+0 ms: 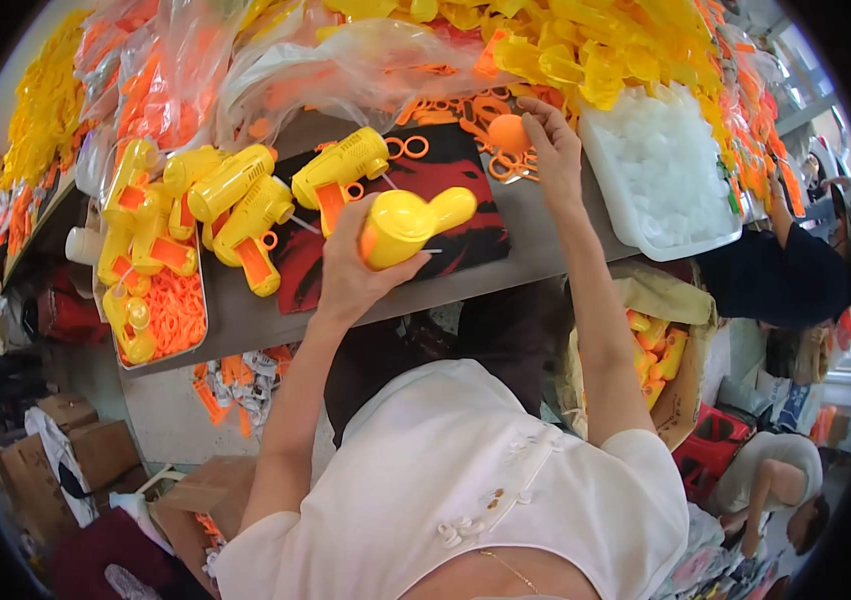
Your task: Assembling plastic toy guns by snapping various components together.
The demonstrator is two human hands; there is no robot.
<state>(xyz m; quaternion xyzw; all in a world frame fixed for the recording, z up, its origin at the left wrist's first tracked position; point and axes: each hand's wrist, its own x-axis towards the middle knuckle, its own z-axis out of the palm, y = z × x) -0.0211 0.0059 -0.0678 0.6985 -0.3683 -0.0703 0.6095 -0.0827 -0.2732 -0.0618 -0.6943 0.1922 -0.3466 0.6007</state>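
Observation:
My left hand (353, 265) is closed around a yellow plastic toy gun (400, 225). Its rounded end faces up, and its handle points right. Further right and forward, my right hand (553, 150) has curled fingers at the edge of an orange round cap (508, 133), which it appears to pinch. Just beyond that hand lie loose orange ring-shaped parts (445, 108). A dark red and black mat (465, 195) lies under the work. Left of my left hand, a yellow toy gun with an orange panel (340, 175) rests on the mat's edge, beside several similar ones (235, 190).
A white tub of translucent pieces (660, 240) stands at the table's right. At left, a tray (177, 345) holds small orange parts. Yellow parts (585, 40) and clear bags (345, 70) pile up at the back. An open box of toy guns (690, 390) sits below right; another person (770, 480) is nearby.

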